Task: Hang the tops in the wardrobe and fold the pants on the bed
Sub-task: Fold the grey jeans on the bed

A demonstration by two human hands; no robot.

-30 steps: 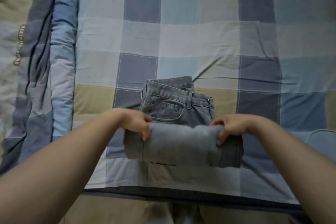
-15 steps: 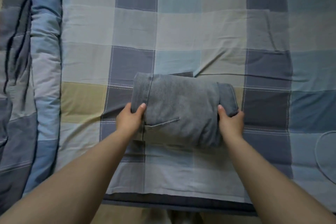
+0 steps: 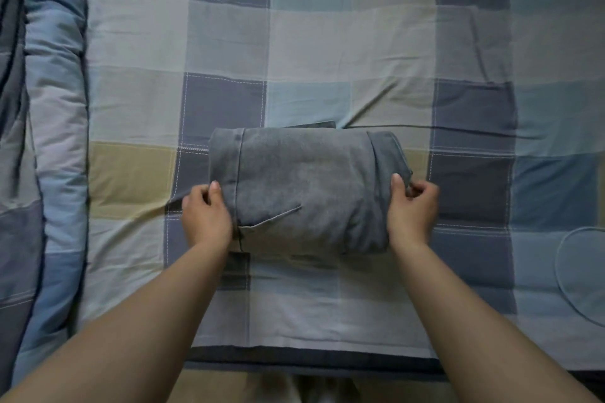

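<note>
A pair of grey-blue jeans (image 3: 307, 186) lies folded into a compact rectangle in the middle of the checked bed sheet (image 3: 327, 42). My left hand (image 3: 206, 216) grips the bundle's left edge, thumb on top and fingers tucked at the side. At the right edge, my right hand (image 3: 412, 209) pinches the denim with the thumb on top and the fingers curled round the side. A slanted pocket seam shows on the top layer. No tops or wardrobe are in view.
A rolled, padded quilt (image 3: 49, 141) in blue and grey runs along the left side of the bed. A thin cable loop (image 3: 569, 271) lies on the sheet at the right. The bed's dark front edge (image 3: 311, 360) is just below my forearms.
The lower half of the jeans was lifted and folded over the waistband, hiding it. My hands now hold the folded bundle's two side edges, and the view has moved closer.
</note>
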